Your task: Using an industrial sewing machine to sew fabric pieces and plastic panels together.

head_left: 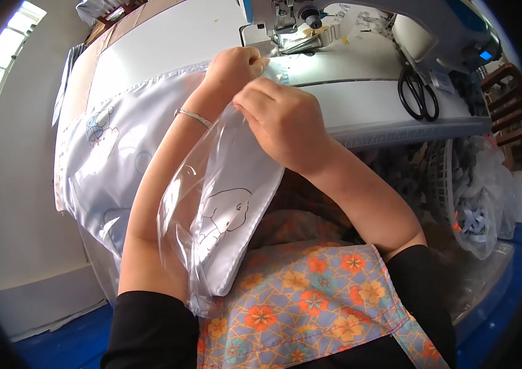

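A white fabric piece (245, 161) printed with a line-drawn dog hangs down toward my lap, with a clear plastic sheet (178, 190) over and beside it. My right hand (289, 120) is closed in a pinch on the upper edge of the plastic sheet. Just beyond it, my left hand (234, 67) is closed at the sewing machine's needle area (282, 31); what its fingers grip is hidden. Under my left forearm, more shiny white printed fabric (132, 126) spreads over the table and drapes off its left side.
Black-handled scissors (418, 95) lie at the right of the white table (359, 101), near the machine's arm (439, 31). A ruler strip (396, 133) runs along the table's front edge. Below right, a white basket (439, 172) stands by a clear bag (479, 209) of scraps.
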Demonstrator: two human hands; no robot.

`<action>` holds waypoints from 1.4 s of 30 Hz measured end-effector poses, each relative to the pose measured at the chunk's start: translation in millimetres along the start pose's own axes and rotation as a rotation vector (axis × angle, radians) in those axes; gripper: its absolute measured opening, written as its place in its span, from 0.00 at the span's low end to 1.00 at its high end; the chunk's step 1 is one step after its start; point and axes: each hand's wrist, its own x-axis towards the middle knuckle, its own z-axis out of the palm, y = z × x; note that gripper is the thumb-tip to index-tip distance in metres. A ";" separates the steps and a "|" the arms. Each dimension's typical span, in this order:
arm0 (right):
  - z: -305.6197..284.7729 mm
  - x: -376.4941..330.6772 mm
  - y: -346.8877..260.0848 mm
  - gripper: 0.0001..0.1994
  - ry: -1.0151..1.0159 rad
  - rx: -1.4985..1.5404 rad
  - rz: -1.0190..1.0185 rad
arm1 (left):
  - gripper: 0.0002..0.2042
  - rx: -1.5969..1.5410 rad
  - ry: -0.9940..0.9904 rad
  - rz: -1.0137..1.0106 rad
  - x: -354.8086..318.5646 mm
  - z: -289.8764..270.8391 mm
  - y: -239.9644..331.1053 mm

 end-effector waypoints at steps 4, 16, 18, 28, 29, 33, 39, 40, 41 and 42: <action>-10.8 -37.7 -1.0 0.06 -0.042 0.059 0.104 | 0.12 0.103 -0.011 -0.021 -5.4 -7.5 9.2; -18.4 -64.5 10.3 0.07 -0.100 0.096 0.055 | 0.09 0.335 0.447 0.550 -14.8 12.2 14.2; -23.7 -64.7 12.9 0.08 -0.121 0.102 0.046 | 0.11 0.318 0.340 0.601 -15.9 11.3 15.3; -38.7 -63.0 19.7 0.11 -0.230 -0.151 -0.136 | 0.16 0.251 0.271 0.405 -35.7 17.4 39.1; -38.7 -61.4 22.2 0.10 -0.228 -0.140 -0.147 | 0.16 0.234 0.333 0.434 -35.0 17.9 39.5; -45.6 -55.4 31.9 0.10 -0.247 -0.124 -0.155 | 0.18 0.208 0.238 0.320 -30.3 20.0 43.3; -53.8 -45.3 49.7 0.10 -0.253 -0.041 -0.119 | 0.14 0.241 0.351 0.332 -19.2 27.9 46.9; -54.9 -44.5 52.8 0.10 -0.259 -0.026 -0.115 | 0.13 0.233 0.331 0.280 -18.7 29.1 48.5; -55.4 -43.2 55.5 0.10 -0.263 -0.010 -0.112 | 0.13 0.227 0.313 0.227 -17.8 29.2 49.3; -55.8 -42.4 58.5 0.10 -0.260 -0.011 -0.114 | 0.13 0.229 0.314 0.229 -16.2 30.3 48.7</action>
